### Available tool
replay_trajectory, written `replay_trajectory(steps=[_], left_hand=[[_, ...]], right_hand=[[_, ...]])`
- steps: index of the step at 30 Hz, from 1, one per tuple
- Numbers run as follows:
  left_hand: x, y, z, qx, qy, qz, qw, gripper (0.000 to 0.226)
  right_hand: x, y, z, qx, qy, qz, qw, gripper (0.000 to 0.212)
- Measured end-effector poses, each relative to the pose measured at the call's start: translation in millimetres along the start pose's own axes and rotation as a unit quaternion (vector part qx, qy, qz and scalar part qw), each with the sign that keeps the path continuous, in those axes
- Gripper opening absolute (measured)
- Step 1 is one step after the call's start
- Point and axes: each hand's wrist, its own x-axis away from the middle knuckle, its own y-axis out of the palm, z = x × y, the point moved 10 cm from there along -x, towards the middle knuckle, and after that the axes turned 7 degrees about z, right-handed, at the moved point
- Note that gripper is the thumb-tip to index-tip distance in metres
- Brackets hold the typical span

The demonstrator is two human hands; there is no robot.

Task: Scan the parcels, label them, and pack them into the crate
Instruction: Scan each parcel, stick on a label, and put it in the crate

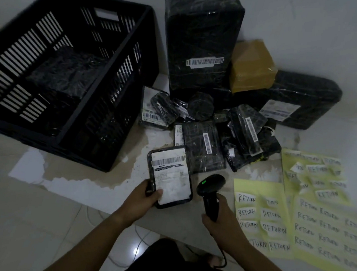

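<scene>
My left hand (pixel 147 194) grips a small flat black parcel (pixel 171 177) by its near left corner, its white barcode label facing up. My right hand (pixel 220 218) holds a black handheld barcode scanner (pixel 210 191) by the handle, its head with a green light just right of the parcel. A black slatted crate (pixel 111 113) stands at the left with one black-wrapped parcel (pixel 65 73) inside. Yellow sheets of handwritten "RETURN" labels (pixel 263 219) lie at the right.
A heap of black-wrapped parcels (pixel 202 145) lies beyond my hands. Behind it stand a tall black parcel (pixel 202 43), a brown taped box (pixel 253 66) and a wide black parcel (pixel 300 100). A second label sheet (pixel 325 211) lies farther right. The scanner cable (pixel 224 259) trails toward my lap.
</scene>
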Motion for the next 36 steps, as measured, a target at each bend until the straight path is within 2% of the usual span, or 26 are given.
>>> replay_trajectory(steps=[4,10,14,18,25,28,34,36], left_hand=[[8,-37,-6,0.069,-0.035,0.062,0.995,0.033],[26,-73,10,0.153,-0.01,0.113,0.982,0.034],[32,-85,21,0.169,0.005,0.127,0.977,0.034],[31,-99,13,0.184,-0.003,0.153,0.971,0.033],[38,-108,-1,0.172,-0.012,0.154,0.973,0.043],[39,-107,-3,0.161,-0.018,0.152,0.975,0.027],[44,-99,3,0.133,-0.013,0.125,0.983,0.035],[44,-93,3,0.128,-0.016,0.123,0.984,0.029]], right_hand=[[-8,21,-13,0.027,-0.035,-0.021,0.999,0.056],[-26,50,-52,0.061,-0.117,-0.042,0.99,0.073],[-47,76,-81,0.112,-0.147,-0.043,0.982,0.08],[-70,93,-101,0.116,-0.154,-0.036,0.981,0.088],[-98,109,-112,0.115,-0.166,-0.003,0.979,0.079],[-106,115,-109,0.124,-0.166,0.005,0.978,0.074],[-102,127,-101,0.146,-0.188,-0.011,0.971,0.084],[-95,125,-94,0.132,-0.191,-0.009,0.973,0.082]])
